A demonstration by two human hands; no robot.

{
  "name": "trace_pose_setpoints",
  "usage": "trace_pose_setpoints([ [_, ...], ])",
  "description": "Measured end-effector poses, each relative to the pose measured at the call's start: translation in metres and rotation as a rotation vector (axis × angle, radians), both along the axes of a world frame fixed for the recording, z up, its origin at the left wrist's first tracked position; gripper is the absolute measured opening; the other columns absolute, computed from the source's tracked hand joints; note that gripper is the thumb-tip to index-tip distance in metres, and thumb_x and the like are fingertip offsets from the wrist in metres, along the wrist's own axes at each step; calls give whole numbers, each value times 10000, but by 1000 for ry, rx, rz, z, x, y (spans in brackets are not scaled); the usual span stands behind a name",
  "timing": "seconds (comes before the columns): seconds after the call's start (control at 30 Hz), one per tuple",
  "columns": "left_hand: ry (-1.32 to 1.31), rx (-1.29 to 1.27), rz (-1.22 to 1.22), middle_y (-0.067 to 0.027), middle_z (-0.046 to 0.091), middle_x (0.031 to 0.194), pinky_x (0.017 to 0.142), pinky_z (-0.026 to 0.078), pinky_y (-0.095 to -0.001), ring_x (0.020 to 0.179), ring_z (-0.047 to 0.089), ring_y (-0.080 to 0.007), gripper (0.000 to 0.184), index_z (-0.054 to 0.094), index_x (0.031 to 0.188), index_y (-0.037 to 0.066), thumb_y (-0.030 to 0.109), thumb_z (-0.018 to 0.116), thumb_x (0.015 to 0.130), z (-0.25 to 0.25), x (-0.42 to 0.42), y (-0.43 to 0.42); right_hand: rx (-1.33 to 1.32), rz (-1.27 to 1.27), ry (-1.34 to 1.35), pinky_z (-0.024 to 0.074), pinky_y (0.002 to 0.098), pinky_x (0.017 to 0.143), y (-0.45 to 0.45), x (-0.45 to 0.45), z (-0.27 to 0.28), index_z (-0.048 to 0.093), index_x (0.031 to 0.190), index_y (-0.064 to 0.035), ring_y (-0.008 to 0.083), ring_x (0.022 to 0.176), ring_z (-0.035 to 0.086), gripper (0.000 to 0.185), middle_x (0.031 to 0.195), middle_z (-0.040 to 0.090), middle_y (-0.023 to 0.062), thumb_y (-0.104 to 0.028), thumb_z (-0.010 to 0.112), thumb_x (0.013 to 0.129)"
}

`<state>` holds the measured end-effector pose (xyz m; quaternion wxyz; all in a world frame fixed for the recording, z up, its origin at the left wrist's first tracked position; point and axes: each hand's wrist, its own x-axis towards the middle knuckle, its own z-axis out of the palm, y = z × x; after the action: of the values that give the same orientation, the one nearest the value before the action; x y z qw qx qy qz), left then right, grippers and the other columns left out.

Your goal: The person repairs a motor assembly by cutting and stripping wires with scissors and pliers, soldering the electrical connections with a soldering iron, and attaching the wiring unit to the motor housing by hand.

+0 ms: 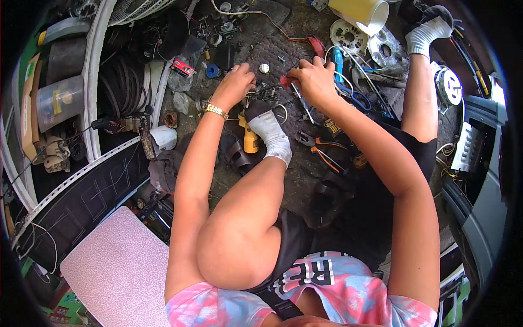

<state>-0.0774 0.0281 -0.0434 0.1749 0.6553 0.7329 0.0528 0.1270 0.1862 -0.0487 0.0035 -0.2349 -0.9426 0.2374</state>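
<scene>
My left hand, with a gold bracelet on its wrist, is closed with curled fingers above the cluttered floor. What it grips, if anything, is hidden. Beside it, my right hand pinches a small red piece at its fingertips. A thin dark length lies between the two hands; whether either holds it I cannot tell. Just beyond them sits a small white ball-like part. A silver strip lies below my right hand. Nearer my body are orange-handled pliers and a yellow tool beside my socked foot.
Blue-handled scissors and a blue screwdriver lie at right, near metal discs and a yellow bucket. Small parts and a red box lie at left. A pink-speckled board is at lower left.
</scene>
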Motion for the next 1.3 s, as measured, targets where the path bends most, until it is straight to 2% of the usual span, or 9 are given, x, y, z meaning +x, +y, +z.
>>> trace_pose_setpoints([
  [0.1, -3, -14, 5, -149, 527, 947, 880, 449, -448, 936, 547, -365, 115, 608, 864, 23, 64, 684, 788, 0, 1, 0, 19, 4, 14, 361, 519, 843, 0, 1, -2, 761, 935, -312, 259, 1008, 539, 197, 988, 641, -9, -196, 655, 816],
  [0.17, -7, -17, 15, -149, 527, 949, 874, 451, -449, 940, 548, -365, 122, 606, 864, 21, 64, 689, 784, 0, 1, 0, 68, 15, 70, 371, 484, 795, 0, 3, -5, 746, 971, -287, 254, 959, 542, 176, 931, 627, -27, -250, 690, 808],
  [0.7, -22, -1, 15, -147, 529, 959, 840, 458, -443, 958, 540, -360, 143, 599, 872, 22, 71, 698, 782, -2, -2, -2, 57, 29, 39, 374, 486, 795, 1, 1, -2, 744, 975, -287, 250, 979, 542, 196, 954, 625, -22, -228, 701, 793],
  [0.77, -11, -20, 15, -145, 528, 960, 835, 460, -439, 959, 539, -358, 143, 599, 873, 22, 75, 698, 784, -2, -1, -1, 25, 13, 69, 363, 511, 815, 0, 1, -2, 758, 917, -307, 262, 997, 541, 188, 968, 641, -10, -191, 664, 803],
  [0.87, -17, -4, 11, -146, 528, 957, 827, 461, -440, 948, 541, -360, 142, 599, 870, 22, 78, 698, 785, -1, -1, -2, 18, -4, 74, 364, 510, 814, 0, 1, -2, 759, 910, -307, 260, 995, 543, 182, 971, 643, -13, -194, 664, 804],
  [1.0, -2, 8, 10, -140, 546, 959, 827, 484, -455, 960, 567, -362, 117, 605, 834, 32, 74, 699, 779, 0, 0, -1, 24, 4, 72, 364, 508, 814, 0, 1, -2, 761, 908, -305, 259, 991, 544, 176, 969, 645, -13, -196, 662, 809],
  [1.2, -25, -1, 16, -148, 533, 943, 858, 458, -445, 950, 550, -373, 137, 599, 868, 21, 80, 695, 791, 1, 0, -1, 14, 4, 52, 367, 496, 814, 1, 2, -3, 762, 913, -308, 254, 977, 552, 187, 952, 651, -13, -189, 658, 813],
  [1.3, 9, 11, 8, -136, 547, 956, 815, 490, -449, 959, 567, -353, 117, 603, 830, 32, 72, 699, 777, 1, 0, -1, 31, 20, 66, 369, 488, 806, 2, 2, -5, 763, 916, -310, 249, 957, 561, 181, 929, 661, -11, -205, 661, 810],
])
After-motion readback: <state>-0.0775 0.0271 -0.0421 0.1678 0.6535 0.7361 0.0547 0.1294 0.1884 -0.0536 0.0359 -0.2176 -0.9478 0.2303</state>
